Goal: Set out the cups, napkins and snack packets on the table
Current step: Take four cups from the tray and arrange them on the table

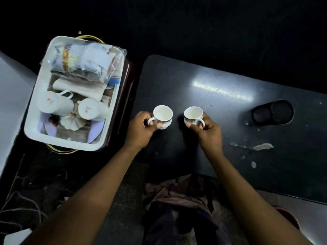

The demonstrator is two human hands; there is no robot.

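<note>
Two small white cups with a patterned band are over the near-left part of the dark table (221, 71). My left hand (141, 128) grips the handle of the left cup (162, 116). My right hand (207, 129) grips the handle of the right cup (193, 115). Both cups are upright and empty; whether they rest on the table I cannot tell. To the left, a white tray (35, 128) holds two larger white mugs (54, 103) lying on their sides, folded white napkins (79, 86) and snack packets in a clear bag (83, 59).
A black cylindrical container (273, 112) lies on its side at the table's right. Pale scraps (262, 146) mark the table's front right. The tray sits on a dark stand. Crumpled cloth (178, 195) lies below the table edge, and cords (23, 200) trail at lower left.
</note>
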